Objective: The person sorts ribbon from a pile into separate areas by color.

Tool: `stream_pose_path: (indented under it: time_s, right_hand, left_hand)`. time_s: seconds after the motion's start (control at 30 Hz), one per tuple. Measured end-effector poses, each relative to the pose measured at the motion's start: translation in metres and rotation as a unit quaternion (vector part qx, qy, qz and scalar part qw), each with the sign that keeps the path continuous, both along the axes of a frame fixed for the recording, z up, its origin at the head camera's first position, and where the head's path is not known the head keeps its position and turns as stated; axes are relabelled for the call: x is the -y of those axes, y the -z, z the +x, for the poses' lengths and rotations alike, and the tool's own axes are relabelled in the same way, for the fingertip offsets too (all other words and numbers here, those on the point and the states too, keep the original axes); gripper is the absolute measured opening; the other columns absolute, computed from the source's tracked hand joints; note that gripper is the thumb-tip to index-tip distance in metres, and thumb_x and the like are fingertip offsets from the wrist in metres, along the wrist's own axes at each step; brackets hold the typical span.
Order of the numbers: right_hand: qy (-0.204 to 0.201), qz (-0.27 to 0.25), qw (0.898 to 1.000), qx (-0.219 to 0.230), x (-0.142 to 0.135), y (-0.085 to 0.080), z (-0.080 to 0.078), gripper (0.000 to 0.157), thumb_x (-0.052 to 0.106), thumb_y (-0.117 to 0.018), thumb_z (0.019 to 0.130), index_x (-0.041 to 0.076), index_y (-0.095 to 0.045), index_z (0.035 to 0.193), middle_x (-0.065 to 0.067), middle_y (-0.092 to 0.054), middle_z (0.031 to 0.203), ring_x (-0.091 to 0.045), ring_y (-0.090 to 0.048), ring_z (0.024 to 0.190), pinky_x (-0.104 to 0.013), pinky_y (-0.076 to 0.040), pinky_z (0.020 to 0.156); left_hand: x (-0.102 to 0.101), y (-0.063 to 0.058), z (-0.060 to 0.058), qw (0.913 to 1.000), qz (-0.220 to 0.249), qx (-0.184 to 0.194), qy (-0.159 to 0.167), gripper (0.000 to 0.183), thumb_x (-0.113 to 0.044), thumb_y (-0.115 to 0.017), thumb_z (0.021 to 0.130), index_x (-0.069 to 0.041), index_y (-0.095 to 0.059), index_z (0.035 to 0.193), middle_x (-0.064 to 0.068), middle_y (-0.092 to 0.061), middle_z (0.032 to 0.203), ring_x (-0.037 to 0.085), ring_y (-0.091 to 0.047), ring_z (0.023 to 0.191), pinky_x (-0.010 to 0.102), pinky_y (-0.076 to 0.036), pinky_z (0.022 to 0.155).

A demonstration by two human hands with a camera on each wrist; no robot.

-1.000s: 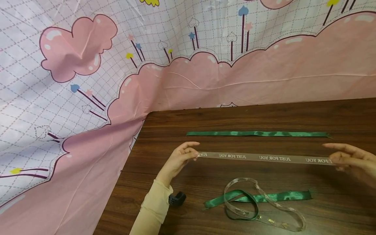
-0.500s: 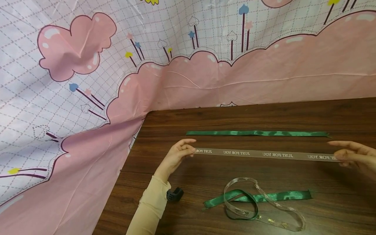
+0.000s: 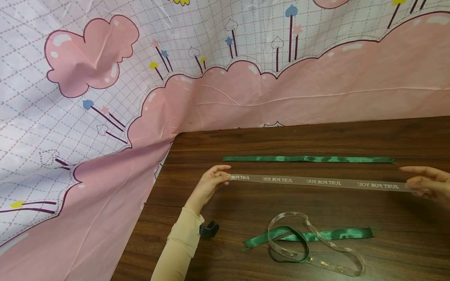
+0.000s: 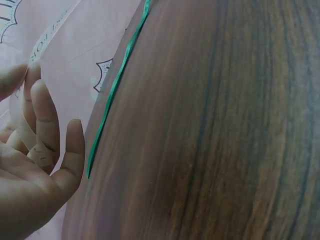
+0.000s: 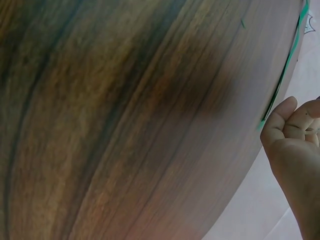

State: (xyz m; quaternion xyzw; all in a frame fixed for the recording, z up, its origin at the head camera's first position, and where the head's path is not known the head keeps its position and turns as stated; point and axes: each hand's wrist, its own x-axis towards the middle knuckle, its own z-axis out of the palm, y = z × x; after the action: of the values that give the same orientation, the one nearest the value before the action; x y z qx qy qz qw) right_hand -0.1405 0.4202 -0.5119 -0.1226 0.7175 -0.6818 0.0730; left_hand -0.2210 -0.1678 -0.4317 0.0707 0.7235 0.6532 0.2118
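Observation:
A sheer ribbon (image 3: 316, 182) printed "JUST FOR YOU" stretches nearly straight above the table, its lettering mirrored. My left hand (image 3: 208, 187) pinches its left part between thumb and index finger; in the left wrist view a tail of the sheer ribbon (image 4: 36, 142) hangs down over the palm. At the other side my right hand (image 3: 430, 184) pinches the ribbon, index finger extended; in the right wrist view the right hand (image 5: 295, 145) is partly cut off. Just beyond the held ribbon lies a straight green satin ribbon (image 3: 309, 159).
Nearer me on the wooden table (image 3: 197, 152), a looped green ribbon (image 3: 334, 235) lies tangled with a clear ribbon (image 3: 346, 253) with gold print. A black wrist device (image 3: 209, 229) sits by my left cuff. A patterned pink-and-white cloth (image 3: 225, 93) hangs behind the table.
Both hands have moved slightly away from me and farther apart, the left leftward and the right rightward. The sheer ribbon has moved up with them; the ribbons on the table have stayed put.

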Motion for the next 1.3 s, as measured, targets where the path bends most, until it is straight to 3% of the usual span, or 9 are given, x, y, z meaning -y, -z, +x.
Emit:
stream_pose_path:
  time_s: [0.1, 0.2, 0.37, 0.5, 0.7, 1.3]
  right_hand:
    - [0.055, 0.069, 0.996, 0.032, -0.001, -0.001, 0.001, 0.048, -0.004, -0.037, 0.090, 0.031, -0.046, 0.120, 0.014, -0.061, 0.080, -0.012, -0.051, 0.059, -0.024, -0.039, 0.052]
    - [0.069, 0.077, 0.994, 0.044, -0.003, -0.001, -0.001, 0.045, -0.002, -0.039, 0.090, 0.033, -0.046, 0.117, 0.013, -0.062, 0.080, -0.012, -0.052, 0.059, -0.022, -0.043, 0.054]
    - [0.083, 0.083, 0.992, 0.052, -0.005, 0.001, -0.004, 0.043, 0.000, -0.041, 0.090, 0.032, -0.047, 0.117, 0.012, -0.063, 0.080, -0.013, -0.052, 0.058, -0.022, -0.046, 0.055]
    - [0.059, 0.081, 0.994, 0.045, -0.005, -0.002, -0.004, 0.045, -0.002, -0.038, 0.091, 0.033, -0.046, 0.118, 0.014, -0.062, 0.081, -0.013, -0.051, 0.058, -0.021, -0.045, 0.056]
    - [0.070, 0.119, 0.989, 0.044, -0.004, -0.003, -0.003, 0.044, 0.002, -0.038, 0.092, 0.034, -0.043, 0.122, 0.016, -0.061, 0.081, -0.013, -0.049, 0.059, -0.019, -0.045, 0.057]
    - [0.078, 0.095, 0.989, 0.083, -0.001, -0.003, 0.000, 0.041, 0.002, -0.041, 0.091, 0.039, -0.045, 0.110, 0.018, -0.062, 0.083, -0.007, -0.058, 0.069, -0.015, -0.047, 0.060]
  left_hand:
    - [0.001, 0.003, -0.002, 1.0000, -0.005, 0.005, -0.007, 0.038, -0.012, -0.054, 0.086, -0.007, -0.045, 0.122, -0.008, -0.060, 0.086, 0.010, -0.056, 0.078, 0.048, -0.038, 0.091]
    - [0.001, 0.008, -0.006, 0.9999, -0.009, 0.008, -0.011, 0.038, -0.012, -0.055, 0.086, -0.007, -0.046, 0.122, -0.007, -0.060, 0.087, 0.024, -0.056, 0.086, 0.053, -0.035, 0.093]
    - [0.003, 0.026, -0.017, 0.9989, -0.033, 0.006, -0.034, 0.039, -0.017, -0.058, 0.084, -0.009, -0.048, 0.122, -0.005, -0.062, 0.089, 0.042, -0.047, 0.098, 0.045, -0.042, 0.086]
    - [0.002, 0.034, -0.021, 0.9975, -0.055, 0.008, -0.043, 0.042, -0.019, -0.060, 0.082, -0.009, -0.048, 0.122, -0.003, -0.062, 0.090, 0.035, -0.053, 0.092, 0.038, -0.045, 0.081]
    - [-0.002, 0.035, -0.021, 0.9951, -0.091, 0.013, -0.036, 0.042, -0.023, -0.062, 0.082, -0.013, -0.049, 0.121, -0.001, -0.062, 0.093, 0.025, -0.054, 0.086, 0.034, -0.046, 0.080]
    - [-0.007, 0.043, -0.023, 0.9937, -0.108, 0.004, -0.030, 0.041, -0.024, -0.062, 0.081, -0.011, -0.050, 0.119, 0.000, -0.062, 0.090, 0.018, -0.057, 0.084, 0.030, -0.048, 0.079]
